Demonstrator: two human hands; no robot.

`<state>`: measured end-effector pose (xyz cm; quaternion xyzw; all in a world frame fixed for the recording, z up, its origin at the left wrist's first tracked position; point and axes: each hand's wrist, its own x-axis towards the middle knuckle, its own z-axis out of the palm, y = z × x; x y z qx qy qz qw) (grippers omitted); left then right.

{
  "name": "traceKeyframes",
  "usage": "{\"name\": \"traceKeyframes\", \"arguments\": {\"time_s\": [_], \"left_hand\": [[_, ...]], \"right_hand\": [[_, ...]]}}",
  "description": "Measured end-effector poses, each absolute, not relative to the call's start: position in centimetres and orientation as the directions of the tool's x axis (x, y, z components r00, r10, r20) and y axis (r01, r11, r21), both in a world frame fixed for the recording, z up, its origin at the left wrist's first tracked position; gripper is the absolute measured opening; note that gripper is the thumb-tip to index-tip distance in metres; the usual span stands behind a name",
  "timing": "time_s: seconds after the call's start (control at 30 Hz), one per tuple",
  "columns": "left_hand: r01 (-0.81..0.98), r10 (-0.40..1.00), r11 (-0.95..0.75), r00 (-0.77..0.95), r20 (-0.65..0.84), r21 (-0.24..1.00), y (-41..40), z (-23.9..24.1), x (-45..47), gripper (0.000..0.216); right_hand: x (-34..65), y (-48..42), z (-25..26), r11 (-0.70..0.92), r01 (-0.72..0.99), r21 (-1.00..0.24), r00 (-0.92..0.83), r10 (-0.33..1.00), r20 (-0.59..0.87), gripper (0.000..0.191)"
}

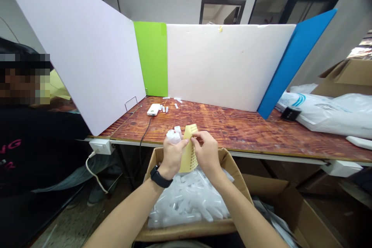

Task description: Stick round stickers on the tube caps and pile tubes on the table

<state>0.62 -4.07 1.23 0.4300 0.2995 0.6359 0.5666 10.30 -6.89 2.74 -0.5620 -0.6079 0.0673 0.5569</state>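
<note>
My left hand (172,155) is closed around a bunch of small clear plastic tubes (173,135) and also steadies a yellow perforated rack (188,154). My right hand (205,151) pinches the rack's upper edge with thumb and fingers. Both hands hover over an open cardboard box (229,162) filled with several more clear tubes (188,201), just in front of the wooden table's near edge.
The wooden table (232,128) is fenced by white, green and blue boards. A white power bank (153,109) with a cable and loose tubes (171,102) lie at the back. Plastic bags (325,110) sit at right. Another person (26,131) sits at left. Another cardboard box (290,209) stands below right.
</note>
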Motion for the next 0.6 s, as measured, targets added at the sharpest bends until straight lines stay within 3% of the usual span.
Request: {"name": "traceKeyframes", "arguments": {"time_s": [0.2,0.43,0.6], "left_hand": [[-0.38,0.963,-0.26,-0.042,0.264,0.888,-4.0,1.2,0.8,0.024],[-0.312,0.955,-0.29,-0.033,0.295,0.905,-3.9,1.3,0.4,0.024],[-0.031,0.884,-0.467,-0.021,0.466,0.884,-4.4,1.6,-0.2,0.021]], "right_hand": [[10.1,-6.9,2.5,0.363,0.67,-0.647,0.229,0.728,0.646,0.013],[10.7,-6.9,2.4,0.372,0.595,-0.712,0.201,0.789,0.58,0.01],[12.3,-8.6,5.3,0.404,0.507,-0.762,0.103,0.848,0.519,0.008]]}}
